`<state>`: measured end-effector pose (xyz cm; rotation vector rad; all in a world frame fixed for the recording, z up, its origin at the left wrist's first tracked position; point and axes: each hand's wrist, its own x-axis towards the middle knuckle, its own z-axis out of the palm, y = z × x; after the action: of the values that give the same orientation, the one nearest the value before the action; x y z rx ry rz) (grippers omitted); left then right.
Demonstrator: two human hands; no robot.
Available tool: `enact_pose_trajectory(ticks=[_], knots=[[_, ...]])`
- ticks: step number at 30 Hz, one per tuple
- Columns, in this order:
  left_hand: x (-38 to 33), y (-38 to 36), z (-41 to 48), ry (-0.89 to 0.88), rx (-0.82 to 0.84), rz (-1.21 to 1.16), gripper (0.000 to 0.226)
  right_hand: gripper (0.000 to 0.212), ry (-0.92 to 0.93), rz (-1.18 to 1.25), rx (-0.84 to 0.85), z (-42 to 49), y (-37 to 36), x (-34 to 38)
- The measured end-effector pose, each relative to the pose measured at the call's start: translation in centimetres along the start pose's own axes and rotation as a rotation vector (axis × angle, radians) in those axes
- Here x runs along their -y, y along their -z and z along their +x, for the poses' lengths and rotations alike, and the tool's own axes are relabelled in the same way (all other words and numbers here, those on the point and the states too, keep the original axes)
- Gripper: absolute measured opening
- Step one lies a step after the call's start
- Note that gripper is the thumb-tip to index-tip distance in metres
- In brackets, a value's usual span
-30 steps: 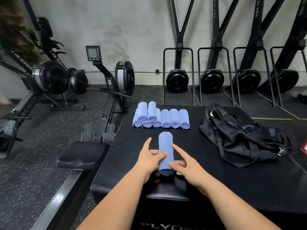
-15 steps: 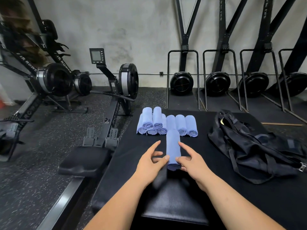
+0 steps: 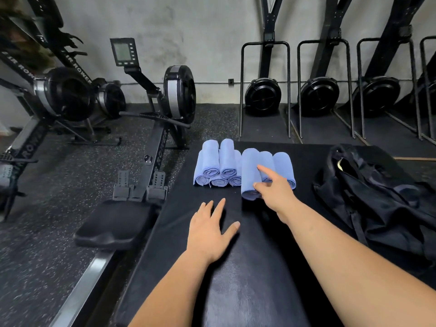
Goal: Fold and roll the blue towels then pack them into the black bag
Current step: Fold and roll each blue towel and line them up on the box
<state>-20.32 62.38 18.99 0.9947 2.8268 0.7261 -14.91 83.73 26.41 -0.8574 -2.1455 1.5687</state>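
Several rolled blue towels (image 3: 218, 167) lie stacked in a row at the far end of the black padded box (image 3: 254, 274). One more rolled blue towel (image 3: 249, 171) lies in that row, its near end sticking out toward me. My right hand (image 3: 274, 188) holds this roll at its near end, thumb across it and index finger stretched along its top; the other fingers are hidden. My left hand (image 3: 212, 230) rests flat on the box with fingers spread and holds nothing. The black bag (image 3: 377, 197) lies slumped on the right side of the box, apart from both hands.
A rowing machine (image 3: 151, 128) with a black seat (image 3: 115, 223) runs close along the box's left side. More rowers stand at far left. Upright black machines (image 3: 263, 95) line the back wall. Speckled rubber floor lies all around the box.
The roll has moved away from me, from the middle of the box into the row of rolled towels. My left hand has let go of it and dropped flat onto the box.
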Motion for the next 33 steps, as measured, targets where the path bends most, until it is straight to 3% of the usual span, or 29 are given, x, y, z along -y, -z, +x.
enact_pose_trajectory(ticks=[5, 17, 24, 33], knots=[[-0.3, -1.7, -1.2, 0.001, -0.057, 0.196, 0.091, 0.058, 0.035, -0.145, -0.036, 4.7, -0.2, 0.8], [-0.2, -1.9, -0.8, -0.013, -0.070, 0.240, 0.086, 0.064, 0.062, -0.357, -0.088, 9.9, -2.4, 2.9], [-0.2, -2.0, -0.7, -0.018, -0.077, 0.244, 0.084, 0.042, 0.152, -0.406, -0.148, 9.7, -4.2, 0.1], [-0.1, -2.1, -0.7, -0.022, -0.093, 0.232, 0.083, 0.044, 0.120, -0.749, -0.164, 8.8, -4.5, -0.4]])
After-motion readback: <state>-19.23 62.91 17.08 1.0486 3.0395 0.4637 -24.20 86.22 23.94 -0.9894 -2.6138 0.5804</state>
